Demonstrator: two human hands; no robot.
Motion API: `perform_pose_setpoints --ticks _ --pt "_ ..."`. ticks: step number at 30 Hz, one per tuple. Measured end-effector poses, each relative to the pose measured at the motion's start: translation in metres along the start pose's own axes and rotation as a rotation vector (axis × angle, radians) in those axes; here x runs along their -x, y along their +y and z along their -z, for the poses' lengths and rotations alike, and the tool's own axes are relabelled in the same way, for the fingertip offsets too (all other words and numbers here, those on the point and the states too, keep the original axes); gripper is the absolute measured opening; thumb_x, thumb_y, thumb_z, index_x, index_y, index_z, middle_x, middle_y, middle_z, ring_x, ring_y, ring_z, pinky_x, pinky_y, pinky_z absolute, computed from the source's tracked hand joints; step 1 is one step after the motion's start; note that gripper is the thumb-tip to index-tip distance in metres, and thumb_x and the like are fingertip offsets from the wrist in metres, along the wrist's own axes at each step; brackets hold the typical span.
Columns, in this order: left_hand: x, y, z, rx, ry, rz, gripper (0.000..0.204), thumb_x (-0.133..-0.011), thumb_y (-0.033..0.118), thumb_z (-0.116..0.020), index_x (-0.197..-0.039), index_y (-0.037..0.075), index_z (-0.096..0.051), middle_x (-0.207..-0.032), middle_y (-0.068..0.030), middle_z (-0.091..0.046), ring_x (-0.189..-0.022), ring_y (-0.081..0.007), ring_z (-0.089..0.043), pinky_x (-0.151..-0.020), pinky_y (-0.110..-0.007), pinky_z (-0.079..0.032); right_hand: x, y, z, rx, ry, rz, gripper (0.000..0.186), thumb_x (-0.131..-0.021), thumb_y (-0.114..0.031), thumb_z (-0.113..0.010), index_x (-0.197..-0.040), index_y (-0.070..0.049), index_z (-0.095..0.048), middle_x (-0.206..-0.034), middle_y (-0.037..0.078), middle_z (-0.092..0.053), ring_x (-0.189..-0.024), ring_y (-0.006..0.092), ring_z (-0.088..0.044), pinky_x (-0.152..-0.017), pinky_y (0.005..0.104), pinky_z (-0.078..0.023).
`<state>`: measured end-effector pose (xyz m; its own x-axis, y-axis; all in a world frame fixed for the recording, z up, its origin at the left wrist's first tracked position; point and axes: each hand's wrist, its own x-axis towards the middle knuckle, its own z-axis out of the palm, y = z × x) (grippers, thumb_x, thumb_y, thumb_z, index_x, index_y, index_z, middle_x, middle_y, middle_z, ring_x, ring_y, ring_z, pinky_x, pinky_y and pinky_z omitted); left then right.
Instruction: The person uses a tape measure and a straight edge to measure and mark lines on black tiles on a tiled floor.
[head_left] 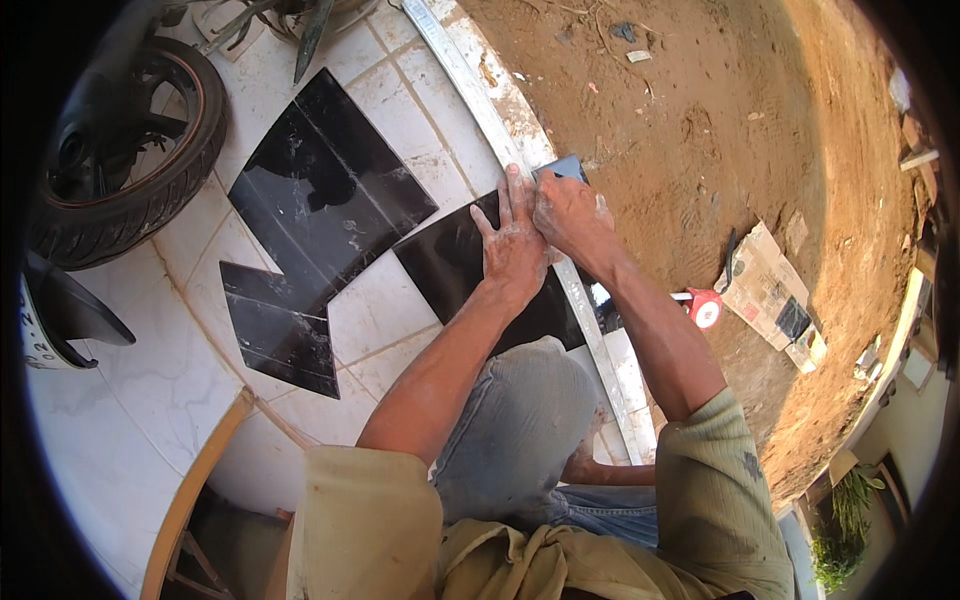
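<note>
A black glossy tile (455,262) lies on the pale tiled floor in front of my bent knee. Across it runs a long metal straightedge (588,310), slanting from the top of the view down toward my leg. My left hand (514,252) is pressed flat on the tile beside the bar, its fingers spread and the tips reaching the metal. Just right of it, my right hand (574,214) is closed in a fist over the straightedge. Whatever that fist grips is hidden by the fingers. The tile's bluish, shiny far corner (568,168) shows beyond the fist.
Two cut black tile pieces, one large (330,175) and one smaller (282,335), lie to the left. A motorcycle wheel (205,130) stands at the upper left. Rightward, a red-and-white tape measure (705,308) and torn cardboard (765,280) rest by bare brown soil (690,130).
</note>
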<state>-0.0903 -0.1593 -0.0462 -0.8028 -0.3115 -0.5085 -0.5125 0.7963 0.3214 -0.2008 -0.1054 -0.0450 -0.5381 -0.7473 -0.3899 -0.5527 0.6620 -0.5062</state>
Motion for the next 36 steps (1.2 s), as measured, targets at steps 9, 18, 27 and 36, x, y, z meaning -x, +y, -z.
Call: perform_pose_setpoints --ticks 9,18,27,36 --pt "0.001 -0.002 -0.002 -0.069 -0.024 -0.012 0.085 -0.087 0.037 -0.07 -0.156 0.014 -0.025 -0.162 -0.0263 0.005 -0.152 -0.0399 -0.004 -0.105 -0.078 -0.02 0.013 -0.008 0.019 0.121 -0.027 0.08 0.017 -0.085 -0.012 -0.062 -0.091 0.002 -0.069 -0.082 0.021 -0.07 -0.08 0.0347 -0.072 -0.067 0.0418 -0.059" --pt "0.001 0.005 0.005 0.009 -0.015 0.048 0.111 -0.077 0.042 -0.08 -0.151 -0.01 -0.016 -0.162 -0.0267 0.003 -0.152 -0.039 -0.007 -0.108 -0.076 -0.018 0.137 0.027 -0.005 0.214 -0.262 -0.109 0.011 -0.085 -0.011 -0.06 -0.087 0.0 -0.06 -0.076 0.017 -0.067 -0.07 0.0331 -0.072 -0.06 0.0407 -0.058" --pt "-0.002 0.012 0.009 -0.003 -0.075 0.078 0.111 -0.079 0.042 -0.079 -0.151 -0.012 -0.015 -0.163 -0.0263 0.005 -0.152 -0.0383 -0.005 -0.107 -0.076 -0.021 0.288 0.079 -0.012 0.421 -0.625 -0.147 0.009 -0.09 -0.012 -0.053 -0.088 -0.004 -0.056 -0.077 0.016 -0.064 -0.072 0.0326 -0.071 -0.061 0.045 -0.057" --pt "-0.002 0.012 0.017 -0.038 -0.074 0.089 0.11 -0.08 0.044 -0.077 -0.151 -0.012 -0.015 -0.162 -0.0278 0.004 -0.152 -0.0377 -0.005 -0.109 -0.075 -0.019 0.103 0.031 0.038 0.3 -0.179 -0.106 0.009 -0.091 -0.01 -0.054 -0.091 -0.001 -0.055 -0.079 0.018 -0.066 -0.075 0.0331 -0.071 -0.063 0.0436 -0.057"
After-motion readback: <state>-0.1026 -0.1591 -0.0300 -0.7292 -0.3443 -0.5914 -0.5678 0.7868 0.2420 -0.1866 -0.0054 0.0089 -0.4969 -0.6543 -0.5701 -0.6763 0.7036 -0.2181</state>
